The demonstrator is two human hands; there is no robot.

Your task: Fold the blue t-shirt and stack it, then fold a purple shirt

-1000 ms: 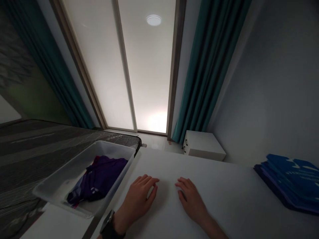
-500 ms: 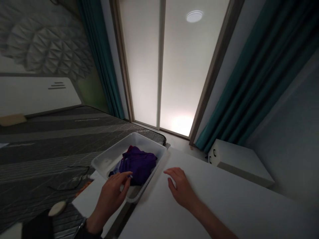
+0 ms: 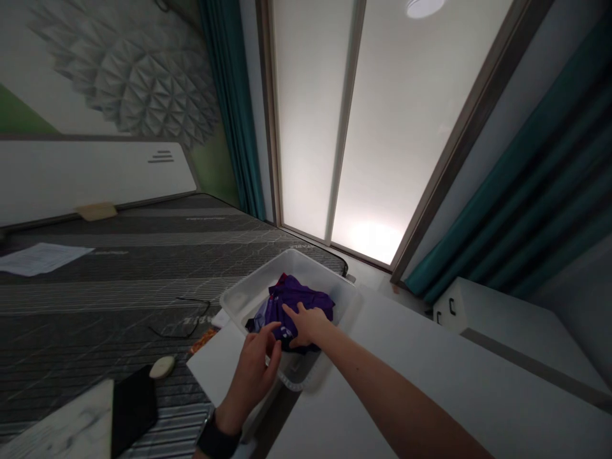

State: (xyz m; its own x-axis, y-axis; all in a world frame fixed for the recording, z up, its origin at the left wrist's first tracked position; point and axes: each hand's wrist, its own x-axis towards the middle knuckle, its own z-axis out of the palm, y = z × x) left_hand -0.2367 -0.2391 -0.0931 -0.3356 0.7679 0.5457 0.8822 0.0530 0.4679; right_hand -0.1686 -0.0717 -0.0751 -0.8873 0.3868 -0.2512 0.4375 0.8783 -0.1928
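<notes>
A translucent white plastic bin [image 3: 239,294] holds a crumpled purple bundle [image 3: 310,298] that looks like cloth or soft packaging, with a bit of red at its top edge. My right hand [image 3: 306,324] reaches into the bin with fingers spread, resting on or just over the bundle; I cannot tell if it presses down. My left hand [image 3: 258,363] is at the bin's near left side, fingers curved and apart, with nothing visible in it. A dark watch [image 3: 217,437] circles my left wrist.
The bin sits across white surfaces [image 3: 382,357] beside a dark striped mattress [image 3: 143,274]. On the mattress lie papers [image 3: 43,258], a black cord [image 3: 191,325], a pale oval object [image 3: 162,367] and a black flat item [image 3: 134,408]. A white cabinet [image 3: 516,325] stands at right.
My right hand has moved left from over the white surface into the bin, onto the purple bundle. My left hand stays by the bin's near side. The camera view has shifted left.
</notes>
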